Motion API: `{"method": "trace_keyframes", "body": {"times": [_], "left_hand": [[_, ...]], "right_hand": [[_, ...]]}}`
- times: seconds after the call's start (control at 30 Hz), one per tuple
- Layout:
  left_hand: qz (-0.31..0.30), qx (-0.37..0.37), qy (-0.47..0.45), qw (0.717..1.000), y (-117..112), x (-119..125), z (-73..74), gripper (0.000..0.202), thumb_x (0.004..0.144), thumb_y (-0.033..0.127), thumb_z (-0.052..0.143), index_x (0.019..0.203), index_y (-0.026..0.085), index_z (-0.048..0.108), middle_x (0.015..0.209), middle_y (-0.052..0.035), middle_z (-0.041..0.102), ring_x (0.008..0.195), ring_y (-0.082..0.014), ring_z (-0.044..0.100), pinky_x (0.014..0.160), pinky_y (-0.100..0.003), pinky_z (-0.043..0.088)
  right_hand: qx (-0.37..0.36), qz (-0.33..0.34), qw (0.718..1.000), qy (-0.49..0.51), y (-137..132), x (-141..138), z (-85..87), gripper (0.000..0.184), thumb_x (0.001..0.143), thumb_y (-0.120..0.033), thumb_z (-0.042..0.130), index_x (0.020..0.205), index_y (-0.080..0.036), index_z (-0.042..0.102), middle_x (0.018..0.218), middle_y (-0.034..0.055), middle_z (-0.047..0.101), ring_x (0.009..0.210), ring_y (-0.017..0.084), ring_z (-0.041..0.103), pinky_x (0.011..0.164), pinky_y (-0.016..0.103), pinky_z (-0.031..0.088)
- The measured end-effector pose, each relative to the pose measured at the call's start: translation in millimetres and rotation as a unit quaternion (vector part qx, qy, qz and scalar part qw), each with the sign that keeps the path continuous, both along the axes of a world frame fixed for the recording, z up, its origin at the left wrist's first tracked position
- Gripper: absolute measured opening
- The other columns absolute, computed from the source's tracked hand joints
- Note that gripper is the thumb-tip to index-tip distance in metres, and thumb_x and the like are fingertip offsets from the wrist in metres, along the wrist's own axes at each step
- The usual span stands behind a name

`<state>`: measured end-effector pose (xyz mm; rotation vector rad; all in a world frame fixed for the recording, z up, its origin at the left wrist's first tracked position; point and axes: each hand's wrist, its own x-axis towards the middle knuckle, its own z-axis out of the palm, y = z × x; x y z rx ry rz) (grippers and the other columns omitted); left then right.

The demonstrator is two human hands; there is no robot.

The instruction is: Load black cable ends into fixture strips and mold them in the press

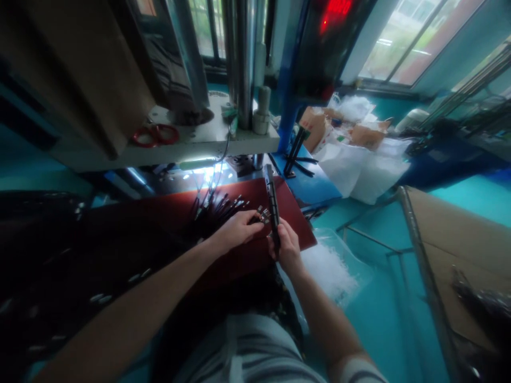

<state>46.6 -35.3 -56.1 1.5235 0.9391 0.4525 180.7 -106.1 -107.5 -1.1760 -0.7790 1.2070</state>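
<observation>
In the head view my right hand (286, 244) is wrapped round the lower end of a long, narrow dark bar with a row of slots (272, 202), held nearly upright. Close on its left, my left hand (239, 231) pinches several small cable ends with metal connectors (262, 214). Their tips are at the bar's edge; whether they touch it I cannot tell. Behind my left hand, a bunch of black cables (217, 210) lies on the dark red tabletop (297, 221), with metal tips pointing up and right.
A machine with steel columns (243, 64) stands ahead; red-handled scissors (155, 135) lie on its white plate (191, 143). A lamp glows beneath. Right are a blue ledge (315, 181), white sacks (359, 165), a clear bag of white bits (329, 268) and a cardboard-topped cart (459, 229).
</observation>
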Motion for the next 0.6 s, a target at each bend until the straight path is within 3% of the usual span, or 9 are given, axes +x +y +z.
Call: {"method": "trace_keyframes", "body": {"times": [0.17,0.4,0.6], "left_hand": [[-0.049,-0.030,0.060,0.997,3.2,0.6,1.8,0.016,0.071,0.030,0.055,0.076,0.016,0.059,0.044,0.0071,0.042,0.035,-0.0070,0.034,0.035,-0.020,0.022],[-0.002,0.082,0.030,0.996,6.1,8.1,-6.7,0.026,0.070,0.037,0.058,0.069,0.012,0.065,0.061,0.0015,0.058,0.057,-0.0111,0.048,0.056,-0.022,0.036],[0.002,0.074,0.047,0.996,8.3,10.2,-6.5,0.026,0.069,0.036,0.059,0.066,0.011,0.066,0.059,0.0014,0.058,0.057,-0.0115,0.049,0.056,-0.022,0.035]], "right_hand": [[0.000,0.019,1.000,-0.013,2.0,3.2,0.9,0.045,0.082,-0.053,0.048,0.111,-0.019,0.054,0.046,-0.0082,0.046,0.031,0.006,0.036,0.028,0.016,0.030],[-0.010,0.036,0.999,-0.026,3.6,5.7,2.8,0.051,0.081,-0.055,0.046,0.115,-0.018,0.053,0.045,-0.0082,0.046,0.030,0.006,0.038,0.027,0.015,0.030],[-0.001,0.034,0.999,-0.037,3.8,4.1,3.5,0.052,0.082,-0.054,0.047,0.116,-0.016,0.053,0.044,-0.0081,0.047,0.029,0.006,0.037,0.027,0.016,0.029]]}}
